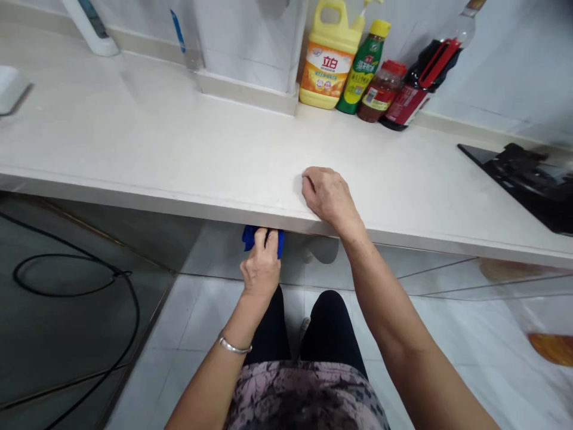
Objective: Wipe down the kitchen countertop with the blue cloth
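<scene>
My left hand (261, 266) is below the front edge of the white countertop (179, 149), with its fingers closed on a blue cloth (249, 237). The cloth is bunched up and partly hidden by the fingers and the counter's edge. On top of the counter, near that same edge, rests my right hand (329, 194). Its fingers are curled in under the palm, and whether anything is inside them cannot be seen.
Along the wall stand a yellow detergent jug (329, 57), a green bottle (364, 68), a red-lidded jar (382, 92) and a dark sauce bottle (418, 83). A black stove (532, 179) sits at right. At left, a black cable (134, 304) hangs before dark panels.
</scene>
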Tool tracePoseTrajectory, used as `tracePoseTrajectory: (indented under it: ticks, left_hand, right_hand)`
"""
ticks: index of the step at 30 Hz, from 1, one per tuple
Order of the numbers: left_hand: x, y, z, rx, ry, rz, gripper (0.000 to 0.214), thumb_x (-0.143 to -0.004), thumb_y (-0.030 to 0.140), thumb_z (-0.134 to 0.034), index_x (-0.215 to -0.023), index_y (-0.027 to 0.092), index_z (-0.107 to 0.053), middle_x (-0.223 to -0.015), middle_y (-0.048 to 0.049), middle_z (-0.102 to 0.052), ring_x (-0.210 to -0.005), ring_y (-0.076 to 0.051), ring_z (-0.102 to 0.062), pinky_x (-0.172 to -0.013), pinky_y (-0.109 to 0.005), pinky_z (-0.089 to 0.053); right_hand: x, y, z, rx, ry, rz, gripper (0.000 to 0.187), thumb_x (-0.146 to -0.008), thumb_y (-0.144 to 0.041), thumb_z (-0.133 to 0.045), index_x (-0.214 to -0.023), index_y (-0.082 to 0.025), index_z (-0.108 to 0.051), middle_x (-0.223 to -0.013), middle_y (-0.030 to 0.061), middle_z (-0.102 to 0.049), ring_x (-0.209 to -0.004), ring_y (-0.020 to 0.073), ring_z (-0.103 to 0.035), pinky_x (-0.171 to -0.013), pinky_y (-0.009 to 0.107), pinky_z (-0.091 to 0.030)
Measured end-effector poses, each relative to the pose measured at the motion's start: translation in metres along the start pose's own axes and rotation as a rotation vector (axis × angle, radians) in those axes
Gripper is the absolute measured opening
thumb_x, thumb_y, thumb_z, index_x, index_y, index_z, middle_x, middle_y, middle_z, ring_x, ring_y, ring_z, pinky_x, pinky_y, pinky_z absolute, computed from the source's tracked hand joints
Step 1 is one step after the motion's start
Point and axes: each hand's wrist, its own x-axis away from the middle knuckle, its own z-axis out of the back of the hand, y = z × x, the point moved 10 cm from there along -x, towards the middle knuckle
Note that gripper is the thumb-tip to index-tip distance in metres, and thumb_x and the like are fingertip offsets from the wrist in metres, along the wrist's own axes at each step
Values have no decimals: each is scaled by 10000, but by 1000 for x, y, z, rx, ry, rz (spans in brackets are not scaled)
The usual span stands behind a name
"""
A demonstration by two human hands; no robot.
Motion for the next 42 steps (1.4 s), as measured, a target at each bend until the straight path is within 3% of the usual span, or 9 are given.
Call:
tracePoseTrajectory:
  ticks: [6, 10, 18, 22, 27, 32, 37, 40, 42]
  left_hand:
    - [-8, -7, 9, -131, -163, -87, 619, -918, 158, -468, -1493, 381, -413, -1415, -97, -525, -870, -238, -694, -630, -324, -559]
    - [-12, -12, 16, -209, -173, -157, 627, -919, 168, -470, -1496, 403, -401, -1419, -88, -519, -886, -254, -687, -625, -344, -548]
    - [-27, -90, 40, -141, 12, 82, 478, -906, 363, -586, -1380, 400, -543, -1412, -72, -508, -692, -220, -618, -653, -424, -527]
    - [-30, -108, 56, -95, 43, 168, 446, -897, 339, -581, -1342, 353, -585, -1362, -87, -536, -734, -243, -616, -734, -465, -532]
    - [-25, -95, 55, -11, 111, 209, 441, -881, 321, -603, -1322, 300, -616, -1296, -117, -551, -742, -214, -609, -785, -448, -532]
    - [-15, -57, 36, 267, 255, 96, 385, -853, 268, -639, -1234, 269, -688, -1172, -103, -607, -838, -218, -636, -837, -410, -537]
    - [8, -38, 28, 516, 482, 109, 375, -907, 402, -594, -1204, 198, -698, -1087, -107, -666, -1024, -232, -650, -977, -373, -510]
    - [20, -22, 20, 702, 483, 62, 430, -872, 493, -633, -1186, 208, -709, -1137, -102, -684, -1065, -238, -651, -1030, -387, -488]
    - [21, -4, 2, 829, 298, 47, 464, -831, 525, -669, -1162, 204, -719, -1155, -102, -699, -1085, -251, -653, -1042, -401, -491]
  right_hand:
    - [-3, 3, -3, -7, -42, -33, 271, -966, -139, -388, -995, -115, -657, -1015, 157, -697, -944, 239, -596, -854, 345, -427]
    - [-1, 5, -3, -68, -73, -14, 274, -958, -114, -389, -1007, -122, -659, -1056, 148, -698, -981, 229, -600, -876, 332, -438]
    - [23, 15, 12, -101, -11, -21, 291, -975, -125, -367, -992, -127, -658, -1047, 144, -705, -1001, 226, -607, -875, 325, -450]
    - [56, 24, 30, -51, 147, -52, 278, -964, -129, -385, -1006, -120, -660, -1022, 143, -717, -1006, 238, -631, -960, 379, -440]
    - [112, 30, 46, -93, 422, 5, 295, -983, -143, -407, -1146, -158, -653, -1216, 115, -711, -1203, 224, -606, -1136, 444, -344]
    - [130, 27, 43, -128, 467, 29, 394, -943, -150, -474, -1318, -148, -592, -1376, 122, -632, -1325, 255, -527, -1158, 491, -360]
    - [172, 30, 47, -484, 652, -59, 424, -923, -99, -407, -1238, -235, -656, -1282, 63, -694, -1302, 221, -566, -1150, 526, -403]
    - [215, 41, 9, -830, 645, -265, 364, -952, -153, -400, -1127, -251, -704, -1223, 67, -718, -1181, 209, -644, -992, 428, -547]
    - [238, 47, -36, -1038, 509, -484, 304, -976, -251, -452, -1157, -255, -695, -1244, 74, -706, -1137, 206, -662, -903, 364, -581]
